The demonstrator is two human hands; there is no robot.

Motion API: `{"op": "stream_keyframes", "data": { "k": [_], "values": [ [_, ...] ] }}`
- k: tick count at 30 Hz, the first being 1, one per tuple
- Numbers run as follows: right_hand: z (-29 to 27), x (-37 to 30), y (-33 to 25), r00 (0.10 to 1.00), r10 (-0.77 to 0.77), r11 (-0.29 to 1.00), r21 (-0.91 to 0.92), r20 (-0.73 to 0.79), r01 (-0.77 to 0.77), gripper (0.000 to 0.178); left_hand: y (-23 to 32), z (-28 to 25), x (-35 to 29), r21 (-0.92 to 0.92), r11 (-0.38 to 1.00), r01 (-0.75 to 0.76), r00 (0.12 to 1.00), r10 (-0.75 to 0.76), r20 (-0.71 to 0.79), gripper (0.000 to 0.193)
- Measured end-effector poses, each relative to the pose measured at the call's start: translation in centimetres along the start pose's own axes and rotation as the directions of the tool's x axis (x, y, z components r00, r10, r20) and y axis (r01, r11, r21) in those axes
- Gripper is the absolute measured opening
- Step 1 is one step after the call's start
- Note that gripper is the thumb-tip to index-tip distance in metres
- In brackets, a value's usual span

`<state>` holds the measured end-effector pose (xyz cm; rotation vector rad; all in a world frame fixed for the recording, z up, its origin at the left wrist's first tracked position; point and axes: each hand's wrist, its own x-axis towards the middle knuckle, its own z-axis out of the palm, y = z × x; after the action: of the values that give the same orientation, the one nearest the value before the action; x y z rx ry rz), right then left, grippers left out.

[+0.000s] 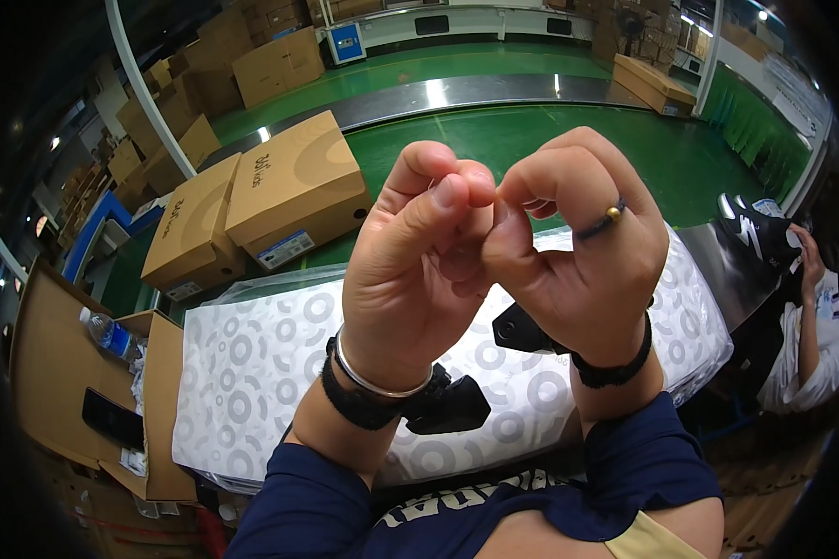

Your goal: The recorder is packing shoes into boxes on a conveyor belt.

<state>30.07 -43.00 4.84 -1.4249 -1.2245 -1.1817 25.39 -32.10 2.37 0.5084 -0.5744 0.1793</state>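
Note:
My left hand and my right hand are raised in the middle of the head view, fingertips almost touching. Thumb and forefinger are pinched together on each. Whatever lies between them is too small or hidden to make out. A silver bangle and a black strap with a dark device circle my left wrist; a similar strap is on the right, and a dark ring with a gold bead is on a right finger. Below the hands lies a broad stack of white wrapping paper with grey ring patterns, partly covered by clear plastic.
Two brown shoe boxes stand at the far left. An open carton at the left holds a water bottle and a black phone. At the right, a co-worker's hand is by a black-and-white shoe. A metal conveyor crosses behind.

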Motion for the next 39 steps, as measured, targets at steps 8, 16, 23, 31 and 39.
{"op": "stream_keyframes", "data": {
  "k": [8,16,23,31,39],
  "values": [
    [-0.4,0.0,0.8,0.999,0.025,1.0,0.004,0.03,-0.025,0.012,0.4,-0.1,0.0,-0.012,0.998,0.061,0.997,-0.061,0.039,0.015],
    [-0.3,-0.1,0.8,0.998,-0.031,0.995,0.1,0.052,0.025,0.013,0.2,-1.2,0.2,0.042,0.998,0.036,0.995,-0.039,0.087,0.014],
    [0.1,-0.2,1.1,1.0,-0.028,0.996,0.08,0.006,0.028,0.014,-1.2,0.2,-0.2,-0.126,0.989,0.071,0.997,-0.076,-0.034,0.015],
    [0.4,0.0,1.7,1.0,-0.009,0.988,0.156,-0.002,0.009,0.013,0.4,0.4,-0.7,-0.068,0.99,0.125,0.99,-0.119,0.075,0.017],
    [-0.8,-0.2,1.8,0.918,0.351,0.675,0.629,0.187,-0.386,0.015,9.0,4.8,-5.2,0.982,-0.108,-0.156,0.973,0.157,0.172,0.014]
  ]
}}
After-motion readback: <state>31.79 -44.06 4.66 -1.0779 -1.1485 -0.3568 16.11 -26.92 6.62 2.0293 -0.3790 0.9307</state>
